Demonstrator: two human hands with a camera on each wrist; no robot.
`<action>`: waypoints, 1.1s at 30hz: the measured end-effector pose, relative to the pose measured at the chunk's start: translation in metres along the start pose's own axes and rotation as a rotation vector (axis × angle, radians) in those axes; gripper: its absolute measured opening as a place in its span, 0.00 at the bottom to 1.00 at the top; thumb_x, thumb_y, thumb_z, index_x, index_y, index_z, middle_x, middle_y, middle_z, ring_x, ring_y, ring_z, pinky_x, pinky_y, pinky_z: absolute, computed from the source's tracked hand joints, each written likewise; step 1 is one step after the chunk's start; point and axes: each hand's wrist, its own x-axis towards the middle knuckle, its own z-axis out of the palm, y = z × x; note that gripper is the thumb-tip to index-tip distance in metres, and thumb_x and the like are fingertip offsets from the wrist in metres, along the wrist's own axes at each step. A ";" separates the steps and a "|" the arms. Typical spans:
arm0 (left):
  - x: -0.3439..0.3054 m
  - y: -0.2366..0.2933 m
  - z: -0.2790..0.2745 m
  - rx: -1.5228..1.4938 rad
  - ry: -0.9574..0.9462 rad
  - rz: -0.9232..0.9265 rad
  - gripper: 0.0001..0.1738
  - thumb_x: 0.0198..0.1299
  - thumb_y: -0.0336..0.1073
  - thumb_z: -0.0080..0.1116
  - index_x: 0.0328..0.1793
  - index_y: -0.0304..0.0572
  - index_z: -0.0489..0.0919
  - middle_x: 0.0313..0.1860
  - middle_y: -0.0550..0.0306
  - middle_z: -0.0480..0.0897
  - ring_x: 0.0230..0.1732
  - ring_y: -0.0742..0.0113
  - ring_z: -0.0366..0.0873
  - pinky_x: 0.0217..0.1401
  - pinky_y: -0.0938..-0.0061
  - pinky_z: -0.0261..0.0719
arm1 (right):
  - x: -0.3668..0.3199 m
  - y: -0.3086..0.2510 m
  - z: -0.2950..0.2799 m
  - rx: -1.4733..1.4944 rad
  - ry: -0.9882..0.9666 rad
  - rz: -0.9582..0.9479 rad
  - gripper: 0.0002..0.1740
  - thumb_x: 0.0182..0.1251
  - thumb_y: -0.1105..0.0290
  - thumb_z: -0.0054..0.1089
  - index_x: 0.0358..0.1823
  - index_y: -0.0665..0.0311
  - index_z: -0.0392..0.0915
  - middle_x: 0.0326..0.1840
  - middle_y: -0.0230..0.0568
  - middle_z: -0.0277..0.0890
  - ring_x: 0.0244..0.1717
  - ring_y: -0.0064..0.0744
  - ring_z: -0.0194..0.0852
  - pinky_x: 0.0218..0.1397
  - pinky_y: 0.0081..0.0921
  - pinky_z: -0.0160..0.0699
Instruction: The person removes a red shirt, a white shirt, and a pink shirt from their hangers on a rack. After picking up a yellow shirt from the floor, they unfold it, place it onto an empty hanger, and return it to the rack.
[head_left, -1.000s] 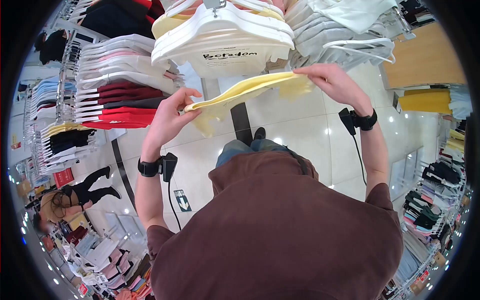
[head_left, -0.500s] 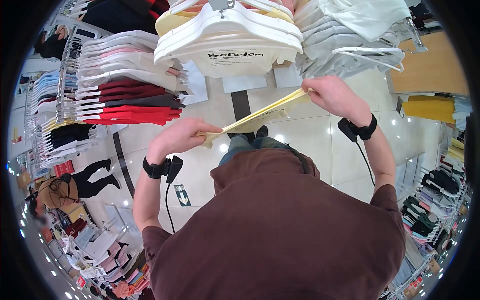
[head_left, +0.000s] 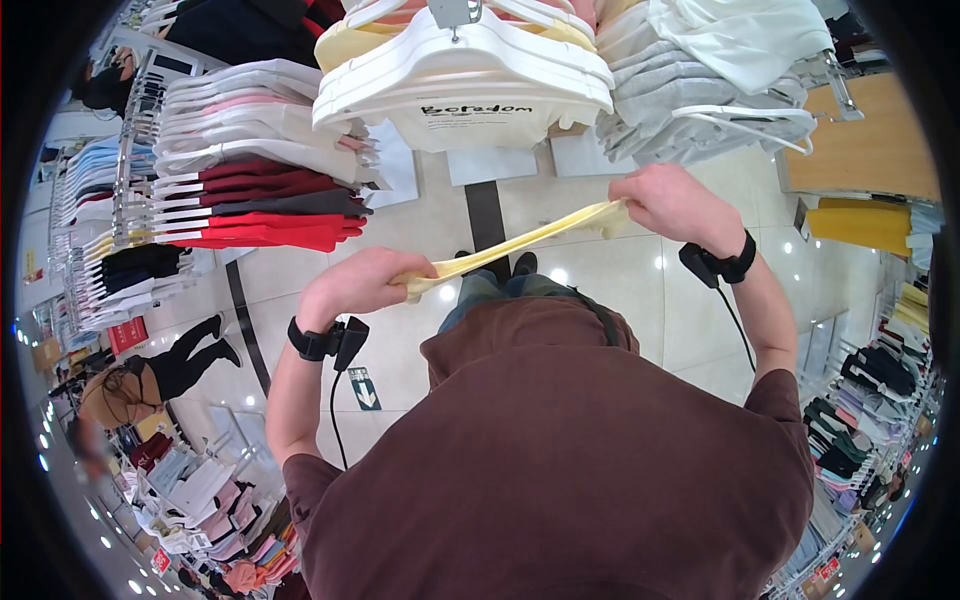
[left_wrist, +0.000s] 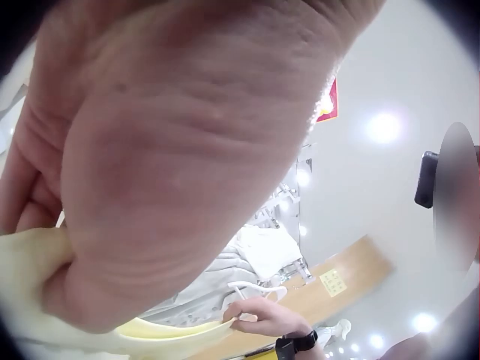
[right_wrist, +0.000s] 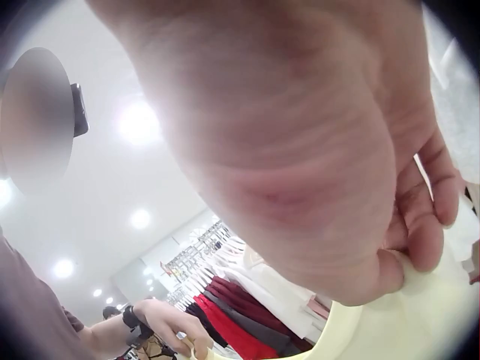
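A pale yellow shirt (head_left: pixel 525 238) is stretched between both hands in front of the body, slanting up from left to right. My left hand (head_left: pixel 368 280) pinches its lower left end between thumb and fingers. At the upper right end, my right hand (head_left: pixel 682 205) pinches the cloth the same way. In the left wrist view the shirt (left_wrist: pixel 176 336) runs from the thumb toward the other hand. The right wrist view shows thumb and fingertips pressed on the pale cloth (right_wrist: pixel 375 330), whose edge curves below the palm.
Ahead hang white shirts (head_left: pixel 470 110) printed "Boredom", with grey shirts (head_left: pixel 690 110) and a bare white hanger (head_left: pixel 745 125) beside them. White, maroon and red garments (head_left: pixel 275 230) hang on a rack at left. A wooden panel (head_left: pixel 870 135) stands at right. Another person (head_left: pixel 125 390) is at far left.
The left hand has come down toward the body and the right hand has lowered a little. The shirt went from nearly level and loosely draped to slanted, narrow and taut.
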 end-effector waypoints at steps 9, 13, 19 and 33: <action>0.014 0.006 0.013 0.052 0.415 -0.178 0.15 0.69 0.39 0.65 0.52 0.37 0.89 0.33 0.42 0.87 0.37 0.42 0.85 0.44 0.54 0.82 | -0.002 0.000 0.015 -0.018 0.003 0.057 0.10 0.65 0.74 0.58 0.46 0.64 0.84 0.32 0.51 0.83 0.39 0.57 0.86 0.43 0.53 0.83; 0.043 -0.001 0.040 0.011 0.796 -0.281 0.14 0.70 0.42 0.66 0.43 0.37 0.86 0.31 0.43 0.86 0.36 0.40 0.85 0.41 0.51 0.81 | -0.004 0.005 0.023 -0.078 0.041 -0.010 0.10 0.64 0.74 0.60 0.45 0.64 0.85 0.32 0.48 0.83 0.38 0.55 0.86 0.44 0.52 0.85; 0.068 -0.020 0.076 0.101 1.013 -0.366 0.08 0.65 0.33 0.66 0.47 0.40 0.81 0.41 0.44 0.85 0.43 0.39 0.86 0.43 0.51 0.82 | -0.010 -0.014 0.029 -0.049 0.083 -0.079 0.07 0.64 0.73 0.61 0.41 0.64 0.83 0.34 0.48 0.80 0.39 0.57 0.84 0.46 0.52 0.83; 0.046 -0.005 0.094 -1.654 1.145 0.039 0.13 0.80 0.28 0.56 0.66 0.45 0.72 0.62 0.58 0.81 0.60 0.69 0.81 0.66 0.69 0.80 | 0.001 -0.005 0.065 0.072 -0.097 0.065 0.10 0.64 0.74 0.58 0.44 0.64 0.85 0.39 0.50 0.83 0.45 0.58 0.86 0.51 0.52 0.84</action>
